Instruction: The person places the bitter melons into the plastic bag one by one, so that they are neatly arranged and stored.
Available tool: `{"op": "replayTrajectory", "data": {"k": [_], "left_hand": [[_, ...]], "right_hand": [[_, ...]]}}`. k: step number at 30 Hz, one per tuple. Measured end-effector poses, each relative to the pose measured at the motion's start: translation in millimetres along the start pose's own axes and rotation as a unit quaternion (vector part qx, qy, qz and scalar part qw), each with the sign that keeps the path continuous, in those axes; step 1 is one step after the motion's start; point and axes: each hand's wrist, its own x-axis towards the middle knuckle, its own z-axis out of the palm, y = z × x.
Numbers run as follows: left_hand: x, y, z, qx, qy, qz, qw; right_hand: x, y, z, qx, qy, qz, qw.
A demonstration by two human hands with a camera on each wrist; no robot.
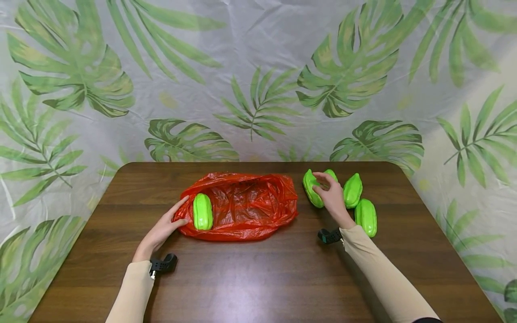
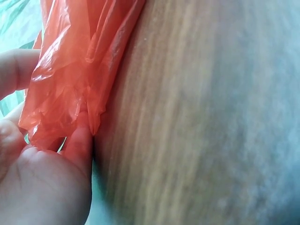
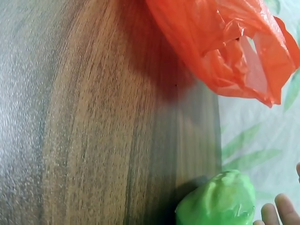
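Note:
A red plastic bag [image 1: 246, 233] lies on the table with its mouth spread wide. Inside its left end sits a glossy green ribbed fruit [image 1: 203, 211], resembling a star fruit. My left hand [image 1: 163, 229] holds the bag's left edge; in the left wrist view fingers show through the film [image 2: 65, 89]. Over the leftmost fruit [image 1: 311, 190] of a group right of the bag, my right hand [image 1: 331, 197] hovers with thumb and fingers curved but parted. The right wrist view shows its fingers [image 3: 283, 211] close beside a green fruit [image 3: 218, 201]; contact is unclear.
Behind the right hand another green fruit [image 1: 331, 174] is partly hidden. Two more, a pointed one [image 1: 353, 190] and a rounder one [image 1: 365, 217], lie to its right. A leaf-print cloth [image 1: 258, 89] hangs behind the wooden table [image 1: 242, 278].

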Motion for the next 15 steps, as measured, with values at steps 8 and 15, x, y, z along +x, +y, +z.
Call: {"op": "replayTrajectory", "data": {"k": [8, 15], "left_hand": [[1.5, -1.8, -0.4, 0.006, -0.002, 0.008, 0.9999], [1.1, -2.9, -1.7, -0.004, -0.005, 0.007, 1.0000]], "right_hand": [[1.3, 9.1, -0.5, -0.074, -0.005, 0.018, 0.997], [1.1, 12.5, 2.5, -0.094, -0.017, 0.018, 0.995]]}}
